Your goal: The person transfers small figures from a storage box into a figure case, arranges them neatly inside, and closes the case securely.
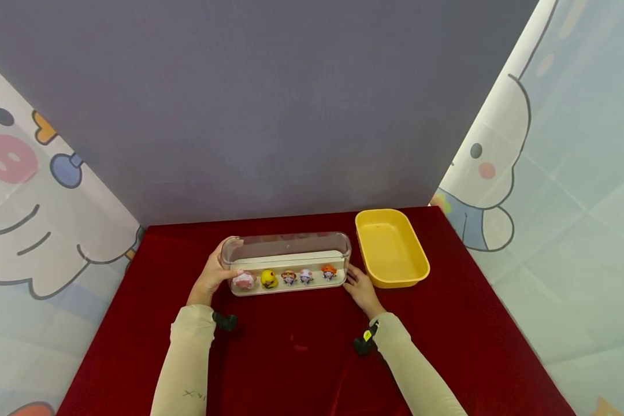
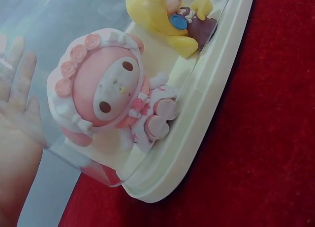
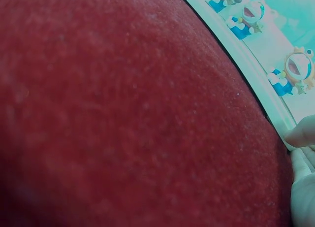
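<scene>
A long display case stands near the middle of the table, with a clear cover (image 1: 286,242) over a cream base (image 1: 291,290). Inside is a row of several small figurines, with a pink-hooded one (image 2: 110,89) at the left end and a yellow-haired one (image 2: 170,20) beside it. An orange-topped figurine (image 1: 329,272) stands nearest the right end. My left hand (image 1: 211,276) grips the cover's left end, thumb in front and fingers behind. At the opposite end, my right hand (image 1: 363,290) holds the base's corner, its thumb (image 3: 302,133) on the rim.
A yellow tray (image 1: 392,251) lies just right of the case, close beside my right hand. Dark red cloth (image 1: 291,358) covers the table. A grey panel (image 1: 291,115) rises behind, and printed curtains (image 1: 567,231) flank both sides.
</scene>
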Demonstrator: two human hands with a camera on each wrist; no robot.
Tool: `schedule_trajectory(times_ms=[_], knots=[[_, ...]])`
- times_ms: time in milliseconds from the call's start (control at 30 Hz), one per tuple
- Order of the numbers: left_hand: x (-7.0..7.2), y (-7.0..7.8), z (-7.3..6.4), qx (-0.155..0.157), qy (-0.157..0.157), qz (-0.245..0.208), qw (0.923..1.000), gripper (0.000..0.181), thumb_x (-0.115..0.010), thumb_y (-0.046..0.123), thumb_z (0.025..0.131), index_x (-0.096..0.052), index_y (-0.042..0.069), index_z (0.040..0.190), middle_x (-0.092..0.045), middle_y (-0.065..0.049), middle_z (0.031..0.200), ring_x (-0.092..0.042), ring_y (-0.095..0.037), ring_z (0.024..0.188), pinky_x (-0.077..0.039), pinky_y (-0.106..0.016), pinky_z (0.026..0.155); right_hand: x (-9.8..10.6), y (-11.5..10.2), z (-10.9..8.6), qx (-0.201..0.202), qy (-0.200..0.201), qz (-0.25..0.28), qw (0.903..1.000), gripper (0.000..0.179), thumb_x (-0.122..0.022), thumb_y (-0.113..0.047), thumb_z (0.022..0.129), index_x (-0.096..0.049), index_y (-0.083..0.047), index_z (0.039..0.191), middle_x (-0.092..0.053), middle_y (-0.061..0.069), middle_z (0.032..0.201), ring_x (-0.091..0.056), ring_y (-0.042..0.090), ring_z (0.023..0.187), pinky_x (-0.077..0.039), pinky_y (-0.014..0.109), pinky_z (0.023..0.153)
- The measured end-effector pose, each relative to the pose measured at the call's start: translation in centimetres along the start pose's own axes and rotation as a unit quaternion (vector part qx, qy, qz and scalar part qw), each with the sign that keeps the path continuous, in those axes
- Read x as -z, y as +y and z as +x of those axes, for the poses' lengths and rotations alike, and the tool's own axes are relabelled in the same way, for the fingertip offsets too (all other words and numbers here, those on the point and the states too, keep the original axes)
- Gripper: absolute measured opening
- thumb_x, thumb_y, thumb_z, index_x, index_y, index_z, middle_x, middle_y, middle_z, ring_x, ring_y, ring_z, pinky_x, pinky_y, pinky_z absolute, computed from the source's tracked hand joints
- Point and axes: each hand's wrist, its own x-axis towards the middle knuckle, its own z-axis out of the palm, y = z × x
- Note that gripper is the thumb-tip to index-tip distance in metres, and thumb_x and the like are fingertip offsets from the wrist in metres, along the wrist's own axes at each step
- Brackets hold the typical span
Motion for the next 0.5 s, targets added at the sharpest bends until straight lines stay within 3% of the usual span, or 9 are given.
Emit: schedule_trajectory(times_ms=[200, 333, 500], knots=[[0.7, -1.5, -0.6, -0.001, -0.007, -0.007, 0.9999, 0.080, -0.061, -0.032, 0.065, -0.024, -0.018, 0.134, -0.053, 0.000, 0.130, -0.042, -0.021, 0.124, -0.041, -0.022, 0.103, 0.1, 0.3, 0.0, 0.002, -0.006, 0.004, 1.0000, 0.055, -0.048, 0.023, 0.082, -0.034, 0.019, 0.135, -0.036, 0.037, 0.138, -0.036, 0.049, 0.128, -0.034, 0.054, 0.107], [1.0, -2.0, -0.8, 0.000, -0.003, -0.009, 1.0000, 0.081, -0.062, -0.031, 0.065, -0.027, -0.014, 0.136, -0.053, 0.002, 0.131, -0.042, -0.015, 0.125, -0.037, -0.023, 0.107, 0.1, 0.4, 0.0, 0.011, -0.008, 0.005, 0.9999, 0.055, -0.048, 0.022, 0.082, -0.033, 0.019, 0.135, -0.035, 0.037, 0.138, -0.036, 0.050, 0.127, -0.034, 0.055, 0.107], [1.1, -2.1, -0.9, -0.001, -0.008, -0.009, 0.9999, 0.083, -0.063, -0.028, 0.067, -0.024, -0.014, 0.138, -0.050, -0.005, 0.135, -0.041, -0.011, 0.126, -0.041, -0.021, 0.103, 0.2, 0.2, 0.1, 0.008, -0.010, 0.003, 0.9999, 0.055, -0.048, 0.021, 0.083, -0.032, 0.019, 0.136, -0.033, 0.037, 0.140, -0.034, 0.049, 0.129, -0.033, 0.054, 0.108]])
